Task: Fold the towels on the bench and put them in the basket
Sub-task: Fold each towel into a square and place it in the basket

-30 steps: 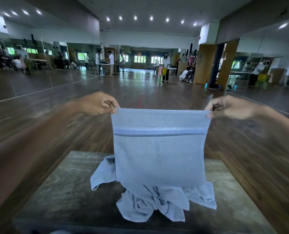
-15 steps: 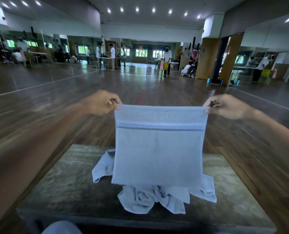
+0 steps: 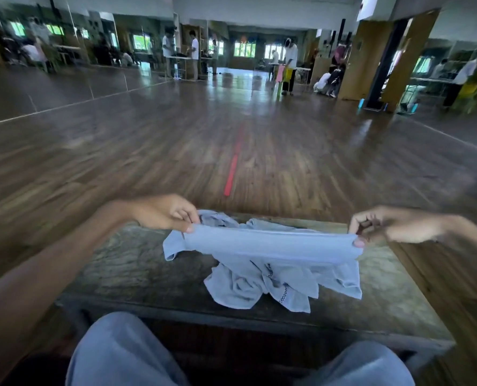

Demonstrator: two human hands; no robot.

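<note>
the left hand (image 3: pixel 162 213) and the right hand (image 3: pixel 393 225) each pinched one end of a light blue towel (image 3: pixel 270 243), with thumb and fingers (image 3: pixel 359 242) closed on the cloth. the towel was stretched out between them, its long axis running left to right, low over the far half of the tabletop (image 3: pixel 126 268). under it and nearer the person, a crumpled heap of blue towels (image 3: pixel 259 285) lay on the tabletop. two knees (image 3: pixel 120 355) in grey trousers showed at the near edge.
</note>
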